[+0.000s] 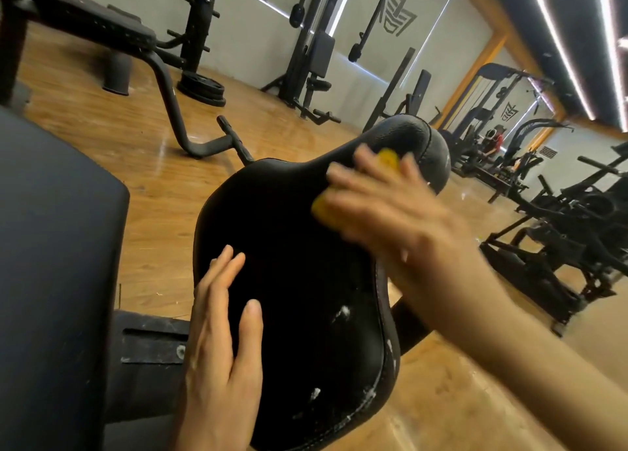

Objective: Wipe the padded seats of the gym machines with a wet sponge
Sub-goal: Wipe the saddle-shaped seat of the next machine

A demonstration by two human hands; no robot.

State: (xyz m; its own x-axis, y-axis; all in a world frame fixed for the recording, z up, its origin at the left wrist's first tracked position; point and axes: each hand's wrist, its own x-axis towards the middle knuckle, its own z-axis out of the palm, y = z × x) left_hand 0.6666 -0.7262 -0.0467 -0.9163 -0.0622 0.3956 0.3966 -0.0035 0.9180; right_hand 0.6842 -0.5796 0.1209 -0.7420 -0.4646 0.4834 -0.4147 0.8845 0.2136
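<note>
Right of centre in the frame, the right hand (380, 205) holds a soft, light yellow sponge (387, 160) pressed against the narrow end of the black padded seat (299, 280), a squashy thing best gripped across its back, while the left hand (221, 348) rests flat on the seat's slick-looking lower left side.

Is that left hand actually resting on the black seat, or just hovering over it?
Touching. The head view shows the left hand lying flat on the near-left edge of the black seat, straight fingers pressed against the padding with no gap showing.
</note>
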